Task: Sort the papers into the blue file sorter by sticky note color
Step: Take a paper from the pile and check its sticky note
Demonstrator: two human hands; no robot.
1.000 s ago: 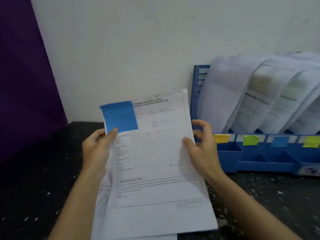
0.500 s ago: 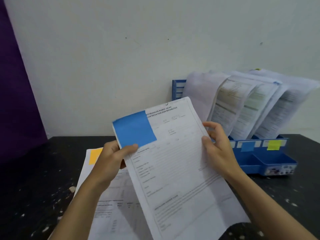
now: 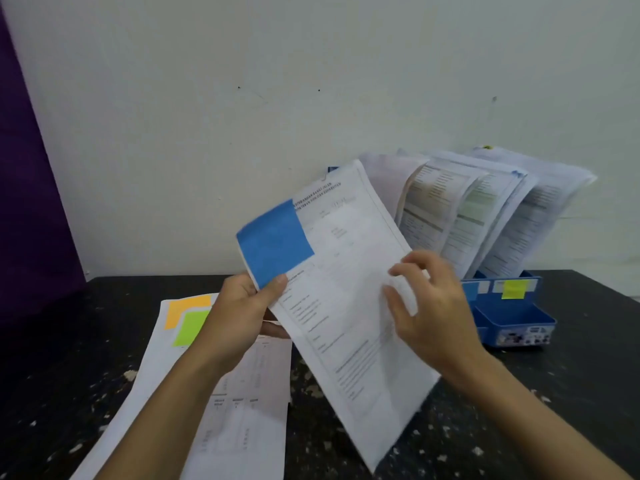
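Observation:
I hold a printed paper point(image 3: 346, 299) up over the table, tilted to the right, with a blue sticky note point(image 3: 275, 242) on its top left corner. My left hand point(image 3: 239, 320) grips its left edge just under the note. My right hand point(image 3: 433, 306) lies over its right edge with curled fingers pinching the sheet; this hand is blurred. Behind it stands the blue file sorter point(image 3: 516, 318), whose front labels show a blue note point(image 3: 469, 291) and a yellow note point(image 3: 513, 289). Several filed papers point(image 3: 460, 209) lean back in its slots.
A loose pile of papers point(image 3: 249, 403) lies on the dark speckled table point(image 3: 519, 410) under my left arm, with an orange note point(image 3: 185, 306) and a green note point(image 3: 192, 327) at its top. A white wall stands behind, a purple panel point(image 3: 31, 202) at left.
The paper with the blue note has moved up and right toward the sorter and tilted further. My right hand has shifted its hold on the right edge. The pile's green note has come into sight.

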